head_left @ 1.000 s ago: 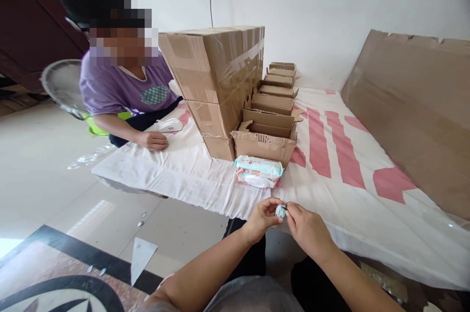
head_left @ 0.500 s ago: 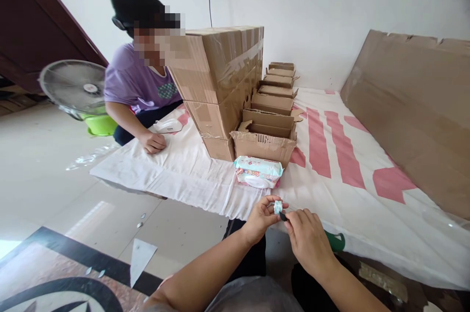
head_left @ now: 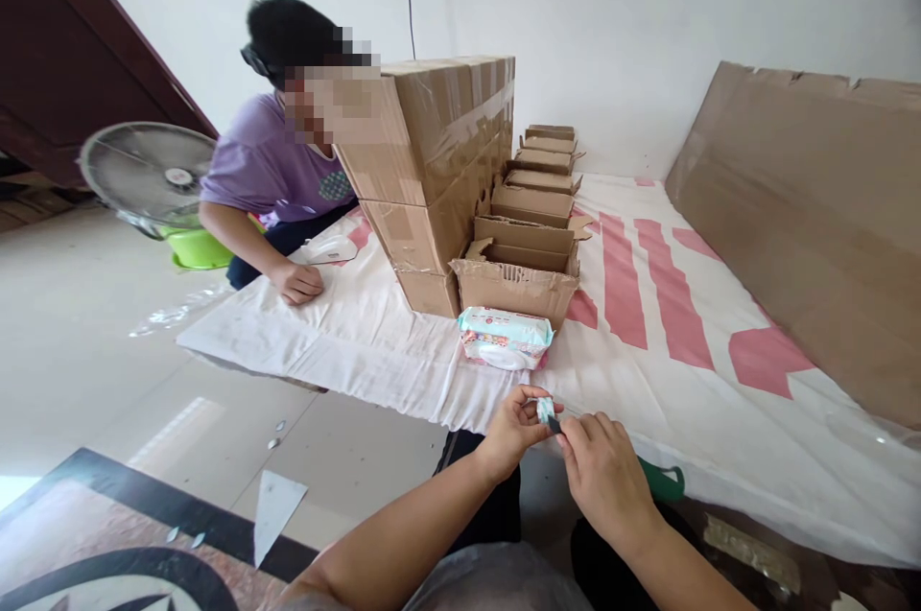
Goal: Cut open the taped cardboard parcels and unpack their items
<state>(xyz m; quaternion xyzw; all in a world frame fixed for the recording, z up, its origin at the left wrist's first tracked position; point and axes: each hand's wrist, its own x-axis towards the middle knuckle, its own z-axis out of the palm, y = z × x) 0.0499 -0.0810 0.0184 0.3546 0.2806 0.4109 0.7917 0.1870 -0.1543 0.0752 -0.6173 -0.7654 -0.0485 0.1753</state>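
My left hand [head_left: 514,429] pinches a small white-and-teal patterned piece [head_left: 545,408] near the table's front edge. It looks like a little roll or folded packet, too small to tell. Closed round a small dark pointed object [head_left: 554,424], my right hand [head_left: 604,472] brings its tip against the lower side of that piece. The rest of the dark object is hidden in my fingers. Just beyond both hands, a pack of wet wipes [head_left: 506,338] lies on the table, touching an open cardboard box [head_left: 514,290].
A white-and-red cloth [head_left: 403,362] covers the table. Stacked closed cartons [head_left: 413,136] stand beside a row of open boxes. Across the table sits a person in purple [head_left: 251,160], one hand on the cloth. A cardboard sheet [head_left: 806,199] leans at right; a green object [head_left: 666,480] is beside my right hand.
The other person's head has lowered and shifted right. My hands stay almost in place, with the dark tip still at the small piece.
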